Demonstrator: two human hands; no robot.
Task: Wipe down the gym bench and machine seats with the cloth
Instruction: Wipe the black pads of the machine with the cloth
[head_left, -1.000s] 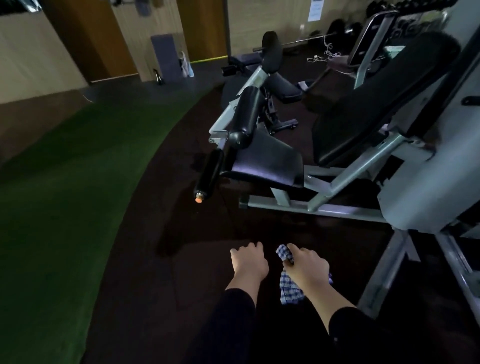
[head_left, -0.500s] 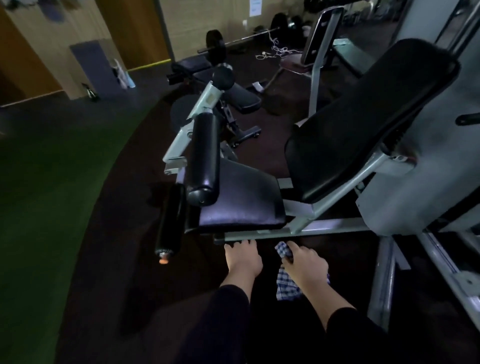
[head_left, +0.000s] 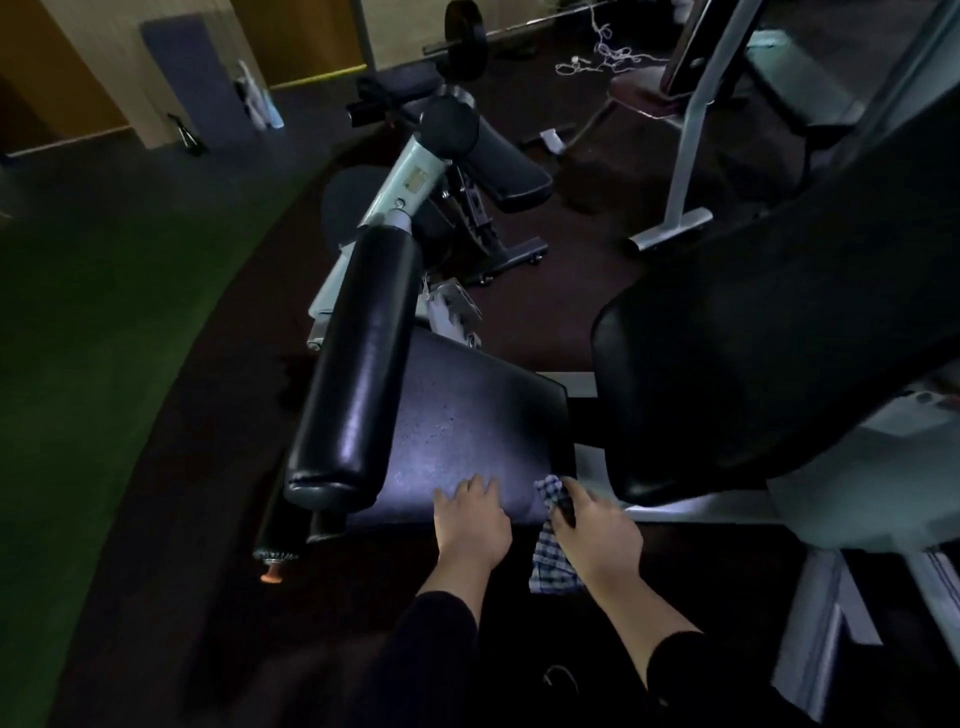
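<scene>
Lower centre of frame: left hand (head_left: 471, 525) flat, fingers straight, resting on near edge of seat (head_left: 467, 431). Right hand (head_left: 597, 530) clenched around checked cloth (head_left: 551, 558); cloth's top end at seat's near right corner, remainder hanging below the hand. Roller pad (head_left: 358, 374) crosses the seat's left side.

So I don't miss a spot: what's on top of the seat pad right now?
The left hand rests on the seat pad at its near edge; the right hand grips the checked cloth at the near right corner. The roller pad hides the left part.
</scene>
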